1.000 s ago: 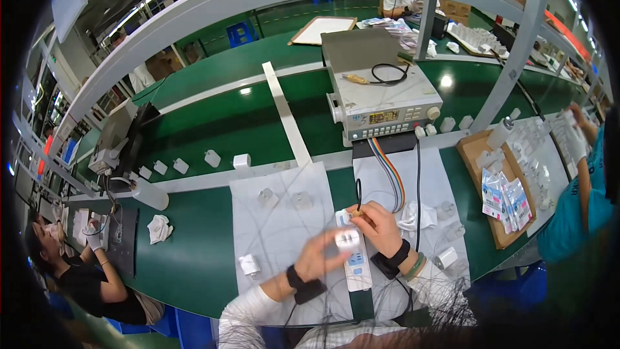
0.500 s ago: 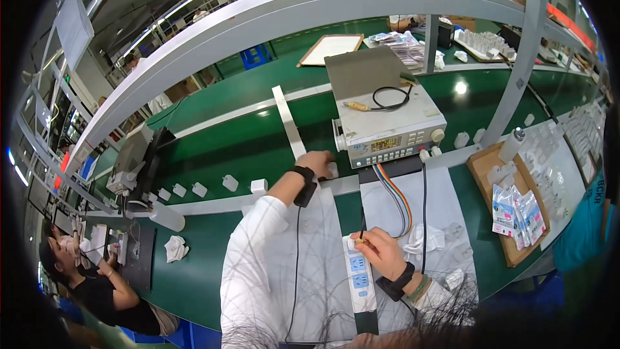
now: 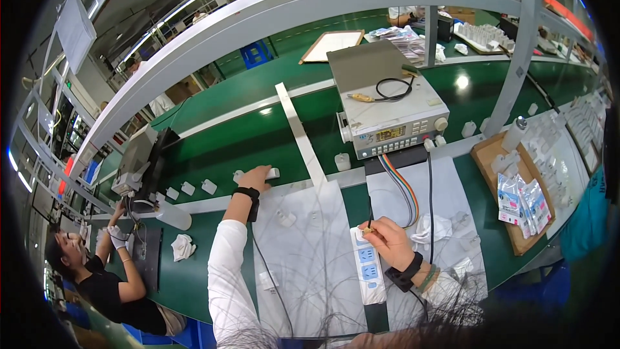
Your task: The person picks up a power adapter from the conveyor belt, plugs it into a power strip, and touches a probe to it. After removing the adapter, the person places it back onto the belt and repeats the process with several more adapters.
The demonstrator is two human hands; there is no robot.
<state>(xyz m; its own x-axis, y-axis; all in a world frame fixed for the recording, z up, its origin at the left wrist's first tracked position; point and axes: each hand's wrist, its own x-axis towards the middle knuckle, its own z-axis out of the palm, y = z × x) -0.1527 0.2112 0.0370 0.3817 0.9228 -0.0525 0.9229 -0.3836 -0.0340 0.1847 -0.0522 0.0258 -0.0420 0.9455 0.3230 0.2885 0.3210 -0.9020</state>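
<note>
Far to the left of the grey, box-shaped electronic instrument with a small lit screen [image 3: 391,113], a co-worker in a black top [image 3: 126,284] is sitting at the bench, and a white cylindrical plastic bottle [image 3: 173,216] is standing near a crumpled white cloth [image 3: 183,247]; what the bottle is containing cannot be told. Three small white plastic chargers [image 3: 188,188] are standing in a row, also left of the instrument. Closer to it, the bare left hand [image 3: 254,179] is touching a white plastic block [image 3: 274,173]; whether the fingers are clamping it cannot be told. Just left of the instrument's front corner, a squarish white plastic charger [image 3: 342,162] is standing upright. In front of the instrument, a long white power strip with blue sockets [image 3: 369,273] is lying lengthwise, and the bare right hand [image 3: 392,244] is pinching a gold-coloured connector on a black cable [image 3: 367,231] over its far end, thumb and finger together on it. To the instrument's right, an open brown cardboard tray [image 3: 484,163] is holding a white bottle with a dark cap [image 3: 515,134], whitish plastic pieces [image 3: 507,163] and pink, blue and white packets [image 3: 522,205].
</note>
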